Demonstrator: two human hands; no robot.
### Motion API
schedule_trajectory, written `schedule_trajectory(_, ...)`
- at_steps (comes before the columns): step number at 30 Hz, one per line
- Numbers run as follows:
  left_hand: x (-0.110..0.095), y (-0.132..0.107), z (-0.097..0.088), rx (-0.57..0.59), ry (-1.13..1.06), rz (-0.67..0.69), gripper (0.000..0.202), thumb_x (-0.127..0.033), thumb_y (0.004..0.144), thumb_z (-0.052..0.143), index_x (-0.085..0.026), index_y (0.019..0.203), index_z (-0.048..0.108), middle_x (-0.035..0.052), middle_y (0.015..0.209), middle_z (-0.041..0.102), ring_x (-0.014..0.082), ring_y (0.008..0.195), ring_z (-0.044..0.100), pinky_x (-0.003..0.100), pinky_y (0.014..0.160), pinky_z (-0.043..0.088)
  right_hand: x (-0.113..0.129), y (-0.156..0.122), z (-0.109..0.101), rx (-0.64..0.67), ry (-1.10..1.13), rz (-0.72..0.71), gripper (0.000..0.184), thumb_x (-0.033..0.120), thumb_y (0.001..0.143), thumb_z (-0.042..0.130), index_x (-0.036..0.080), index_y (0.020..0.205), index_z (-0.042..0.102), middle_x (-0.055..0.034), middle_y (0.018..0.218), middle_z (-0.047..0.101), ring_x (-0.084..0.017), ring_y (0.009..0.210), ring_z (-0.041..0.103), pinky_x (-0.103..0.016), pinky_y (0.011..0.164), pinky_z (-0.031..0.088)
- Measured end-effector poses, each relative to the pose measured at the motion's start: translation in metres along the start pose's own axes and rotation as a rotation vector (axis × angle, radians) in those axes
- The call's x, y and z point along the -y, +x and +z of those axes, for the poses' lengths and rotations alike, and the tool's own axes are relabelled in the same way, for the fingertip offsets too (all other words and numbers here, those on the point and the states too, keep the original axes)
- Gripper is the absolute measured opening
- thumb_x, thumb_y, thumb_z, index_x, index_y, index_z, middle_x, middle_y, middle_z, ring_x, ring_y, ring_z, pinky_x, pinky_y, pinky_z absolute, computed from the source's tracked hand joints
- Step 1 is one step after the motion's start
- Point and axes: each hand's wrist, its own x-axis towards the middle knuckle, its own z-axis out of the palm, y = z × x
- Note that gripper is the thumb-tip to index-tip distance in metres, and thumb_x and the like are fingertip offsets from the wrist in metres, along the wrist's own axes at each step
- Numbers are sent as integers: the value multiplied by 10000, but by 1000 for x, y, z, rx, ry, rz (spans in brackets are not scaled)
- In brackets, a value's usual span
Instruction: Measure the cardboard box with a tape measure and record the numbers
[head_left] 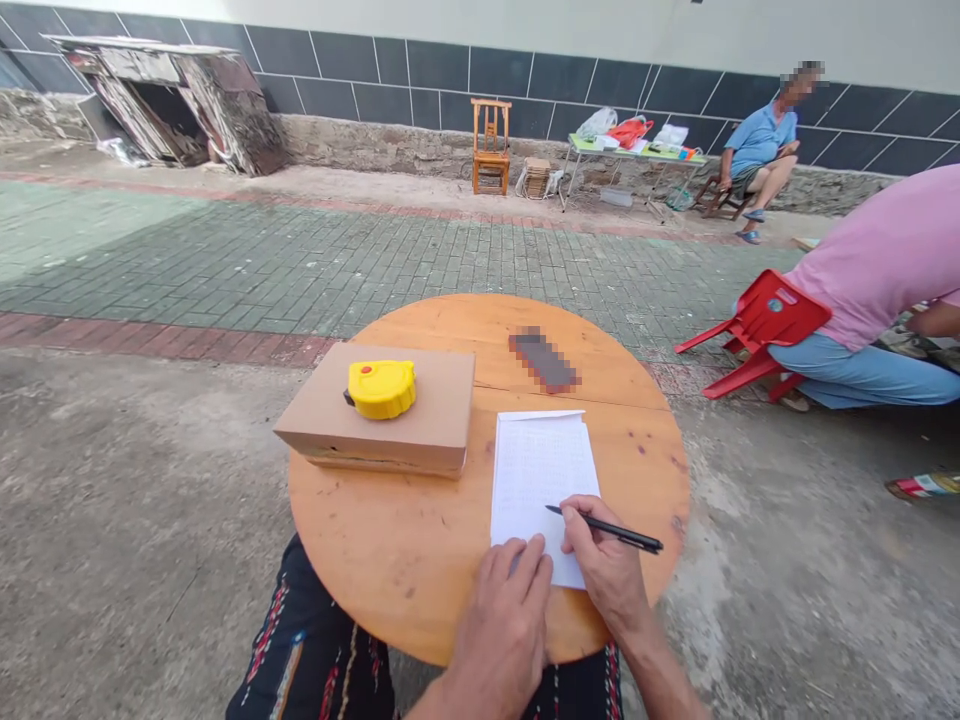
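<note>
A white paper pad (541, 465) lies on the round wooden table (405, 560), with faint marks on its upper part. My right hand (609, 572) grips a black pen (626, 536), its tip at or just over the page. My left hand (511, 605) rests on the pad's lower left corner, fingers stretched out and holding nothing. To the left sits a brown cardboard box (439, 400), and on its top lies a yellow tape measure (384, 388). A dark phone-like thing (544, 360), blurred out, lies beyond the pad.
At the right, a person in pink (885, 250) sits on a red plastic chair (780, 310). Another person (761, 140) sits by the wall near a folding table (574, 145) with bags. A wooden chair (491, 150) stands against the wall.
</note>
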Motion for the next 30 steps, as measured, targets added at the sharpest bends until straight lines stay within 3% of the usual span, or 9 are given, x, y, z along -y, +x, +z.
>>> schedule_trajectory(5,-1,3,-4,58,11,6,487,-61,808,418,-140,1273,536,43,1378,551,252,1116,462,414,970,412,-1,-2,1,-27,-96,-77,280,432,912,504,186,828,607,38,549,481,-126,501,474,-233,509,422)
schedule_trajectory(10,-1,6,-8,62,-16,2,471,-72,822,416,-135,1273,538,43,1362,562,246,1092,457,400,962,395,1,-4,2,2,-182,-117,271,409,920,498,188,827,625,10,606,555,-131,510,494,-234,485,411)
schedule_trajectory(15,-1,9,-9,45,-16,3,461,-80,830,427,-128,1275,538,48,1356,566,250,1086,450,397,952,386,5,-3,3,-30,-231,-188,253,370,921,502,188,807,636,-8,669,616,-138,565,550,-236,556,458)
schedule_trajectory(30,-2,8,-8,77,-84,-32,453,-67,842,430,-134,1278,536,40,1364,552,241,1077,444,393,943,411,9,-2,4,-35,-286,-225,239,341,929,500,188,808,639,-17,710,659,-145,607,592,-235,607,483)
